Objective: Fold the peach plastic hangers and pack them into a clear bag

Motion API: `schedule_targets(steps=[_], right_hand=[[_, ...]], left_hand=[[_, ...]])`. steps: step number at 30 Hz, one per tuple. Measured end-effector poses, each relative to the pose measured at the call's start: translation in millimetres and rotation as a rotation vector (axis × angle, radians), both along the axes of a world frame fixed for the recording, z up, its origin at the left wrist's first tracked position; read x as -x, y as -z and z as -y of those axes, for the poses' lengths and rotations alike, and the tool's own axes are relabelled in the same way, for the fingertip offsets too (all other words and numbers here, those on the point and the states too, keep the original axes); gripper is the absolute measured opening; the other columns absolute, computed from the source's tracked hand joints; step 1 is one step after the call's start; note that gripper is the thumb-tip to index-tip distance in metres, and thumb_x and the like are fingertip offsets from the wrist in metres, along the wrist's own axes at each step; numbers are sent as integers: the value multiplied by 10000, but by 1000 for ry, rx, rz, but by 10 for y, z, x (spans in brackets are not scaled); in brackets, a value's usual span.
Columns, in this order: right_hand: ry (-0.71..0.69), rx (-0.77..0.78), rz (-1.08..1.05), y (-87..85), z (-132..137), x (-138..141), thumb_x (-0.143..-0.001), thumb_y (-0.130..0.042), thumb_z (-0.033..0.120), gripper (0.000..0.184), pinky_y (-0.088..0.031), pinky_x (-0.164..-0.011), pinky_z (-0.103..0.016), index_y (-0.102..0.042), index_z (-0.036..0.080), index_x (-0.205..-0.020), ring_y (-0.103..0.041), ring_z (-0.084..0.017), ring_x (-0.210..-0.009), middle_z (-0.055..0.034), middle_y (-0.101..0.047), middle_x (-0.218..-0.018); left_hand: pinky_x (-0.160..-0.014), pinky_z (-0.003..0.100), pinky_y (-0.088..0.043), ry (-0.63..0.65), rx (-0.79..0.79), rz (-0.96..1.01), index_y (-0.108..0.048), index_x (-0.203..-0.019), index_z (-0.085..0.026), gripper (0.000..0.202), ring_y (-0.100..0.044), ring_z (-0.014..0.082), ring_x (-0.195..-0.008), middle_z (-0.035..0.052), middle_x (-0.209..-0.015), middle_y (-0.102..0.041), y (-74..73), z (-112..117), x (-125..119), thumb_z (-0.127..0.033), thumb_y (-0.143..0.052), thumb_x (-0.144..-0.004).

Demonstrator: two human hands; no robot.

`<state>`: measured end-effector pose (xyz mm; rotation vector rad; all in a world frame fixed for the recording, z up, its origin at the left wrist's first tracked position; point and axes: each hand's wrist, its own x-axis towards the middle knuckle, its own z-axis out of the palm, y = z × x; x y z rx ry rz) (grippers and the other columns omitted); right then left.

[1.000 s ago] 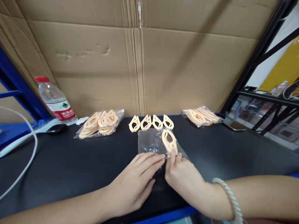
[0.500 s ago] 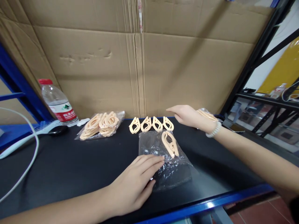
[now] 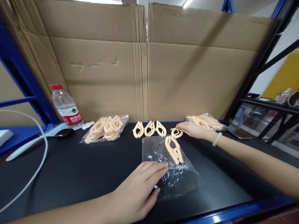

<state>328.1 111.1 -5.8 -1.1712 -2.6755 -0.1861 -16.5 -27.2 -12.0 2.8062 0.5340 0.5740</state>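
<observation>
My left hand point(image 3: 144, 188) lies over the left edge of a clear plastic bag point(image 3: 158, 152), fingers stretched together and thumb apart. One peach folded travel hanger point(image 3: 174, 151) rests at the bag's upper right. Farther back, my right hand point(image 3: 192, 129) has its fingertips closed on another folded hanger point(image 3: 177, 133), whose right end they cover. To its left, three more folded hangers stand in a row: one hanger point(image 3: 161, 128), a middle hanger point(image 3: 149, 128) and a left hanger point(image 3: 138, 129).
Bagged hangers point(image 3: 105, 129) lie at the back left, and a second filled bag point(image 3: 206, 121) lies behind my right hand. A water bottle point(image 3: 67, 109), a black mouse point(image 3: 64, 133) and a white cable point(image 3: 44, 155) are on the left. A phone point(image 3: 239, 132) lies right; cardboard point(image 3: 105, 77) stands behind.
My right hand has come down onto the rightmost hanger of the row and drawn it slightly right, apart from the others. My left hand stays on the bag. The view has tilted up.
</observation>
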Motion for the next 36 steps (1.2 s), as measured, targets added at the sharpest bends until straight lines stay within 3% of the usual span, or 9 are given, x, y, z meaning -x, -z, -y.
schedule_targets(steps=[5,10,13,20,25,32,36], right_hand=[[71,-30,-33,43,589,-193,-991,-326,146,348,-486,-921,-422,-601,111,-1202,-589,-242,-1040,-166,-602,-1133],[183,-77,-74,185,1242,-355,-998,-373,226,354,-508,-949,-391,-532,117,-1296,-582,-230,-1103,-160,-569,-1219],[244,-132,-71,238,1634,-313,-998,-381,229,403,-466,-1024,-423,-446,153,-1388,-508,-245,-1237,-148,-504,-1364],[214,-104,-12,205,2349,-46,-1000,-371,228,473,-526,-961,-401,-341,183,-1470,-503,-249,-1243,-109,-454,-1440],[203,-170,-4,307,2515,-93,-1000,-389,245,494,-517,-961,-409,-320,174,-1484,-490,-270,-1248,-114,-435,-1456],[167,-142,62,284,2425,-200,-1005,-365,399,571,-498,-954,-472,-271,125,-1497,-466,-308,-1259,-149,-430,-1454],[129,-154,48,309,2450,-181,-1016,-353,334,511,-493,-966,-456,-307,138,-1486,-465,-295,-1272,-146,-460,-1432]], left_hand=[[-1045,431,-452,13,1,35,-332,-1426,-202,619,-493,239,-1237,111,-1392,-506,-14,-6,-18,-57,-477,-842],[-1044,424,-455,17,-1,48,-343,-1425,-196,612,-501,236,-1231,109,-1385,-514,7,-16,-17,-51,-473,-845],[-1056,419,-444,13,1,36,-348,-1427,-197,605,-488,235,-1249,103,-1394,-507,25,-29,-20,-56,-473,-852],[-1062,403,-438,3,-11,-7,-341,-1432,-185,565,-472,230,-1265,100,-1414,-484,42,-65,-48,-76,-445,-888],[-1044,421,-453,9,-35,7,-344,-1436,-205,562,-490,246,-1254,100,-1410,-492,50,-70,-54,-90,-447,-895],[-1044,411,-457,6,-58,25,-364,-1424,-207,556,-503,239,-1245,91,-1394,-513,53,-68,-59,-88,-456,-889],[-1044,408,-458,4,-53,24,-372,-1423,-208,554,-505,242,-1244,91,-1395,-512,53,-63,-45,-91,-459,-889]])
